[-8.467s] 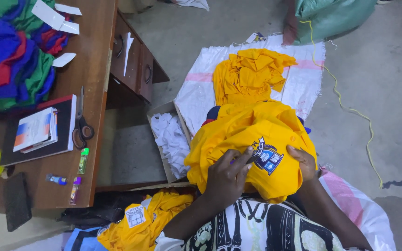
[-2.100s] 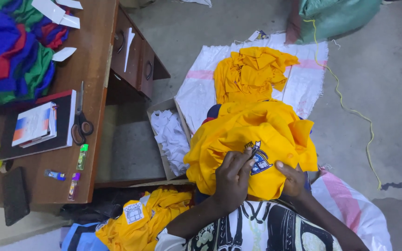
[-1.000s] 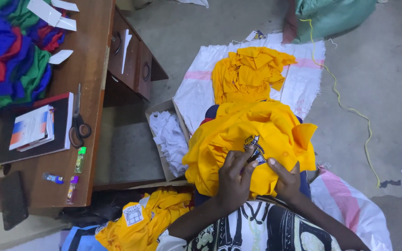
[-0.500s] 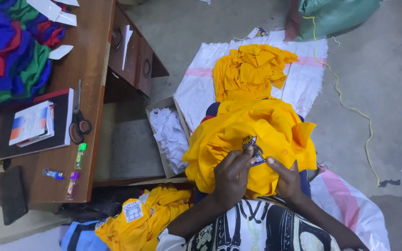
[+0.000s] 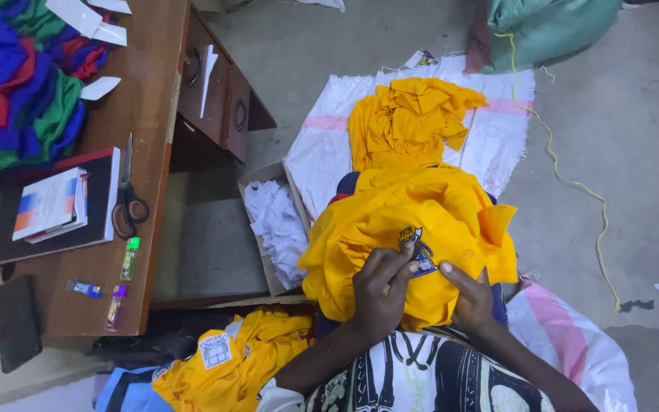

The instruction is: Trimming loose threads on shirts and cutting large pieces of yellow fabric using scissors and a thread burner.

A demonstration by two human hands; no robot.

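Yellow garment with badge, on lap

Left hand (image 5: 379, 294) pinching yellow garment (image 5: 413, 244) beside blue badge (image 5: 419, 253); right hand (image 5: 473, 301) gripping cloth below. White-patched yellow garment (image 5: 226, 362) lower left. Cardboard box (image 5: 257, 229) of white paper scraps just beside.

A black-and-white patterned garment with bold curved motifs is worn over the torso. A white sleeve edge is seen at the left arm. Both forearms are left uncovered.

Head camera looks straight down, close over the lap, desk (image 5: 146, 99) at left, floor (image 5: 612, 168) at right.
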